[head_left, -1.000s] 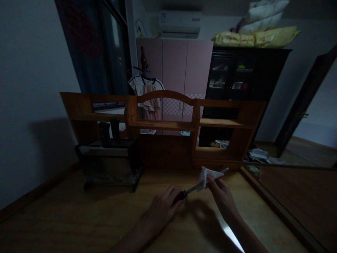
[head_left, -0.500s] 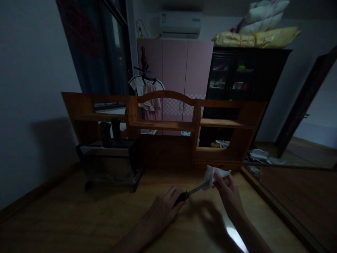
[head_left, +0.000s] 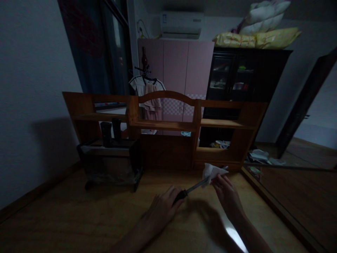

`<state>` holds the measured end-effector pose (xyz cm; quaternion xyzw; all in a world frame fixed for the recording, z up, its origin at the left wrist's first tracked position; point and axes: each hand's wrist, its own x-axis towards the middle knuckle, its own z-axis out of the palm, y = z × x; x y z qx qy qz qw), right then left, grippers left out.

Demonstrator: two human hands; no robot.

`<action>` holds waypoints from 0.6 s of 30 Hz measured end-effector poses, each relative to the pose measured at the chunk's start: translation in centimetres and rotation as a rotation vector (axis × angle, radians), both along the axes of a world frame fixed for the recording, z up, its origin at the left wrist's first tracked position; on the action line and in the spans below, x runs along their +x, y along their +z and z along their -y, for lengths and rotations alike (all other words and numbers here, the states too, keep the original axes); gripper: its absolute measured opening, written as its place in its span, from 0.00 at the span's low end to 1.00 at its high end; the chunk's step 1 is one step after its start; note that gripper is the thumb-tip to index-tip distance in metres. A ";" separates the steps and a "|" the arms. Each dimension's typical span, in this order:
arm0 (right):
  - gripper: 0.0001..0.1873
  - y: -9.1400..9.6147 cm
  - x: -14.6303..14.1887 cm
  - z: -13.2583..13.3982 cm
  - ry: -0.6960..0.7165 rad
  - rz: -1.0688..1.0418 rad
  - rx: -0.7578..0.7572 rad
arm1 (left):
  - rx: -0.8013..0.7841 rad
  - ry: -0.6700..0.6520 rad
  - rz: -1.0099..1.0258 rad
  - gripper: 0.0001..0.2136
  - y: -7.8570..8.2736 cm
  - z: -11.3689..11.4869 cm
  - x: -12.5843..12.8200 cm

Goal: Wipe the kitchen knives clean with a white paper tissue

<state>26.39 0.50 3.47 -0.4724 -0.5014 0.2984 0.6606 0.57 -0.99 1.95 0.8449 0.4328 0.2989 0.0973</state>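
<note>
My left hand (head_left: 165,204) is wrapped around the black handle of a sharpening steel (head_left: 196,186), a thin grey rod with a small guard. The rod slants up to the right, above the wooden tabletop (head_left: 110,218). Near its far end, my right hand (head_left: 226,191) pinches a white tissue (head_left: 210,172) against the rod. The tissue covers part of the rod, and a bit of the tip shows past it. My right palm and some of its fingertips are hidden.
A dark knife block (head_left: 109,163) with two black handles sticking up stands at the left. Behind it runs a wooden shelf unit (head_left: 163,125). A raised wooden edge (head_left: 276,207) borders the tabletop on the right. A pink wardrobe (head_left: 175,66) and a dark cabinet (head_left: 247,77) stand farther back.
The tissue and my right fingers have shifted slightly, with the tissue a little farther left. The rod's tip has moved slightly up and left. My left hand keeps hold of the handle.
</note>
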 end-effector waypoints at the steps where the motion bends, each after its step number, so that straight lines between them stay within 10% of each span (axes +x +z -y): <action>1: 0.12 0.2 0.0 0.1 -0.014 0.019 -0.004 | -0.004 -0.004 0.003 0.12 0.0 0.0 0.0; 18: 0.15 -2.2 -3.1 -0.1 0.329 -0.242 -0.233 | 0.070 0.033 -0.107 0.12 -0.8 -0.4 0.0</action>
